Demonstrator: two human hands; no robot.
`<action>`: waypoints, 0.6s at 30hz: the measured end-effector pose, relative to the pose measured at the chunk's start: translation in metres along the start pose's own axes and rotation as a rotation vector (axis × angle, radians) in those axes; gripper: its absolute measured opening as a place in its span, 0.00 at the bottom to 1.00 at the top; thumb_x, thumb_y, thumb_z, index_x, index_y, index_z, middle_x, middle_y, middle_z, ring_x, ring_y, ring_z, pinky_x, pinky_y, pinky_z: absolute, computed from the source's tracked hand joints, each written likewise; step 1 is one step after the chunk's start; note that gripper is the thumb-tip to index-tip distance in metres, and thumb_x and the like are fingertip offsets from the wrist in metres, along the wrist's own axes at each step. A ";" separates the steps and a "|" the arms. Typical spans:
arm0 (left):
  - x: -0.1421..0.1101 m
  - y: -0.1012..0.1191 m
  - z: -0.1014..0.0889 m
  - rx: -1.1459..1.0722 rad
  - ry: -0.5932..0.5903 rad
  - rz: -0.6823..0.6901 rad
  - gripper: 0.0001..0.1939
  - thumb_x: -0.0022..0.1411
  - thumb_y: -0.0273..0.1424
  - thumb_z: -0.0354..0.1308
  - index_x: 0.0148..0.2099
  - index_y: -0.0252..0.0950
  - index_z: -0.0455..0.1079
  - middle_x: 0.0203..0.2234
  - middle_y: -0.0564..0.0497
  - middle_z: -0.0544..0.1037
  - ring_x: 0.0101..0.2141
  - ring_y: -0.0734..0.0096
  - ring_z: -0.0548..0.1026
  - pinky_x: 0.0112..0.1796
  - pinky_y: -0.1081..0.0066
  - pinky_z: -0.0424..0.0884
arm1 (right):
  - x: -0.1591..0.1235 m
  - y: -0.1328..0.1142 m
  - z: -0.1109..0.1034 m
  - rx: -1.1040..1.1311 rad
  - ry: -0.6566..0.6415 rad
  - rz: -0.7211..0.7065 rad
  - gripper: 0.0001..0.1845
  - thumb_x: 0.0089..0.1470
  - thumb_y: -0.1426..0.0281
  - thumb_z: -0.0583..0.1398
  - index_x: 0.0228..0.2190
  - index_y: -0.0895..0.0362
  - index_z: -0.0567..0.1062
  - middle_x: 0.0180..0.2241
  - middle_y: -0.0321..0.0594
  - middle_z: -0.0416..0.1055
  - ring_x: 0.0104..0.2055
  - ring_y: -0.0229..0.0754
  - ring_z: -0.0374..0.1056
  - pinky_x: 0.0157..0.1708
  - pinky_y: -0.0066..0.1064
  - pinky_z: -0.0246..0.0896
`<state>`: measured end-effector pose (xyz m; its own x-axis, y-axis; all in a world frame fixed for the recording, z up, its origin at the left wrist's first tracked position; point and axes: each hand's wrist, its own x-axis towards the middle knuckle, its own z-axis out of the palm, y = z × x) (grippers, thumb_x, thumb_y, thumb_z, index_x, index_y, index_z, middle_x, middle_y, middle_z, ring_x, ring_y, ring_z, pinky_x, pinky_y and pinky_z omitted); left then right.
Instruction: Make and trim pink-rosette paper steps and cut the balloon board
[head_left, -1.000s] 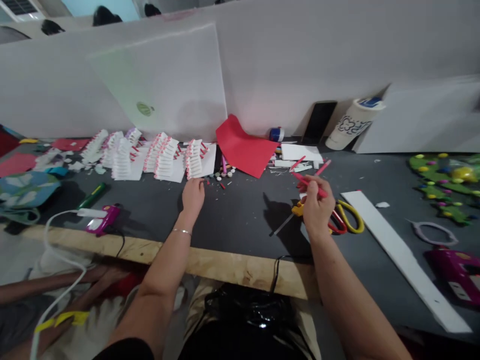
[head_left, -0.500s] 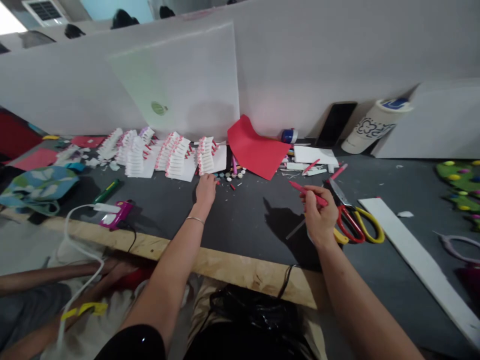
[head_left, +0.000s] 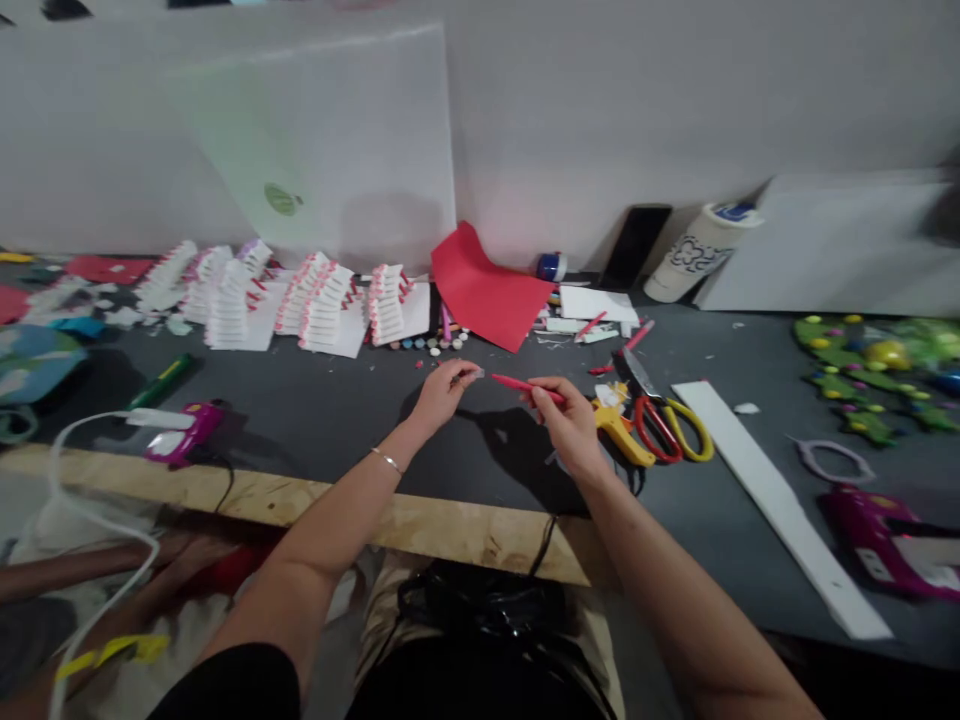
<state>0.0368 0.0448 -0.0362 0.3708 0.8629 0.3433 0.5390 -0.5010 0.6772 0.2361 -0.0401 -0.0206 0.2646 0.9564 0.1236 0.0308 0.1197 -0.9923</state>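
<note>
My left hand (head_left: 442, 392) pinches a small pale piece (head_left: 477, 373), too small to name, above the dark tabletop. In my right hand (head_left: 566, 420) is a red pen (head_left: 517, 383), its tip pointing left toward that piece, with a slight gap between them. Beyond my left hand stand rows of small white stick-like pieces with pink ends (head_left: 386, 305) on white card. Several small round bits (head_left: 435, 345) lie in front of a sheet of red paper (head_left: 491, 290). Right of my right hand rest a yellow glue gun (head_left: 624, 437) and scissors with red and yellow handles (head_left: 660, 425).
A patterned cup (head_left: 694, 255) and a black phone (head_left: 636, 245) lean near the back wall. A long white strip (head_left: 765, 490) lies at the right. A purple power strip (head_left: 184, 432) with a white cable sits left. Another person's arms (head_left: 172, 560) show at lower left.
My left hand has lifted away from the white rows and come right with the small pale piece. My right hand has brought the red pen left toward it. The view has shifted right.
</note>
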 end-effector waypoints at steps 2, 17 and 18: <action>0.000 0.002 0.005 -0.077 -0.025 -0.008 0.11 0.68 0.35 0.53 0.45 0.38 0.75 0.39 0.49 0.81 0.40 0.67 0.77 0.43 0.66 0.72 | 0.003 0.004 0.001 -0.012 0.007 0.006 0.19 0.51 0.52 0.62 0.34 0.55 0.75 0.25 0.37 0.74 0.24 0.36 0.66 0.24 0.28 0.58; -0.004 0.010 0.002 -0.071 -0.116 0.089 0.13 0.69 0.38 0.52 0.44 0.39 0.75 0.39 0.48 0.80 0.42 0.66 0.76 0.46 0.64 0.70 | 0.008 0.008 -0.003 -0.099 -0.021 0.049 0.15 0.50 0.56 0.62 0.31 0.56 0.75 0.22 0.33 0.72 0.24 0.35 0.64 0.27 0.28 0.60; -0.005 0.012 0.001 -0.071 -0.133 0.098 0.13 0.69 0.37 0.52 0.44 0.39 0.75 0.39 0.48 0.80 0.42 0.66 0.76 0.46 0.64 0.71 | 0.008 0.008 -0.005 -0.100 -0.051 0.058 0.15 0.50 0.56 0.62 0.31 0.56 0.75 0.21 0.32 0.71 0.23 0.34 0.63 0.26 0.28 0.58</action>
<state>0.0425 0.0341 -0.0305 0.5184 0.7915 0.3238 0.4422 -0.5722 0.6906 0.2436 -0.0326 -0.0278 0.2194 0.9736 0.0630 0.1130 0.0387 -0.9928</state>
